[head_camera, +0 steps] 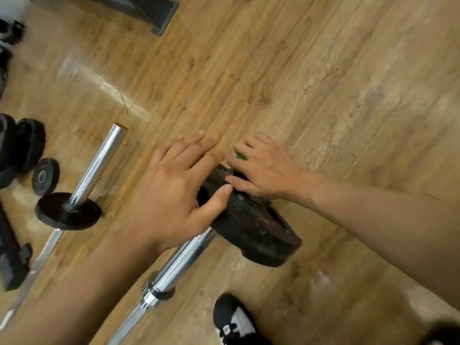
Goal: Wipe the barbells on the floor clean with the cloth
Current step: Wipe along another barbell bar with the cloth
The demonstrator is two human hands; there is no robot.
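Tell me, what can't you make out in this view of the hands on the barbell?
Head view:
The cloth: only a green speck shows between fingers of the right hand, which hides whatever it belongs to.
The weight plate's hub and the near barbell's end: covered by the left hand and right hand.
The dark weights at the left edge: blurred and cut off.
The shoe: cut off by the bottom edge.
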